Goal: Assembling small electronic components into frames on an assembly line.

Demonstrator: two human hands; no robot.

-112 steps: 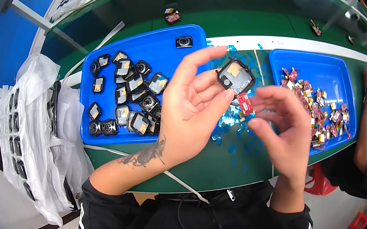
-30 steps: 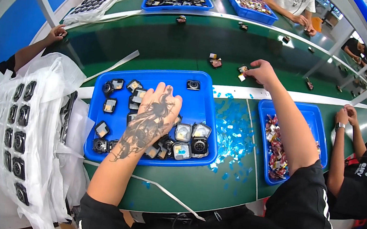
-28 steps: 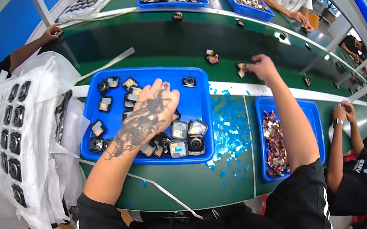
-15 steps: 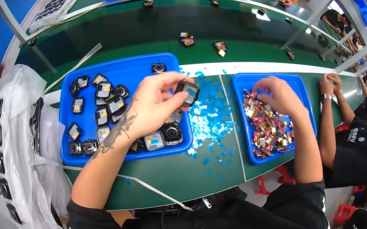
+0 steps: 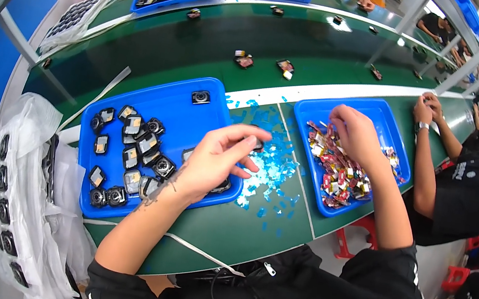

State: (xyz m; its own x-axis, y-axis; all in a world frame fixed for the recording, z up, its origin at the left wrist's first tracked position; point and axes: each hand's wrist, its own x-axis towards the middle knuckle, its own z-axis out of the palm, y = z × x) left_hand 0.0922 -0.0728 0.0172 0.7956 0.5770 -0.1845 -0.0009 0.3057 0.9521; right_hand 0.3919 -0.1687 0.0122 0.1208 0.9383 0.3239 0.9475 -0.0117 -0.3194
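Observation:
My left hand (image 5: 215, 159) hovers over the right end of a blue tray (image 5: 163, 94) that holds several small black square camera-like parts (image 5: 139, 152). Its fingertips pinch one small black part (image 5: 257, 145) above the tray's right edge. My right hand (image 5: 354, 132) reaches into a second blue tray (image 5: 306, 107) and its curled fingers dip into a pile of small red and yellow pieces (image 5: 337, 169). Whether it grips one is hidden.
Light blue film scraps (image 5: 271, 169) litter the green table between the trays. A dark conveyor belt (image 5: 206, 43) beyond carries a few small parts. White bagged sheets of black parts (image 5: 3, 199) hang at the left. A co-worker (image 5: 467, 188) sits at my right; others work across the belt.
My right hand came back from the far belt and dropped into the right tray. My left hand lifted a black part out of the left tray and carried it toward the tray's right edge.

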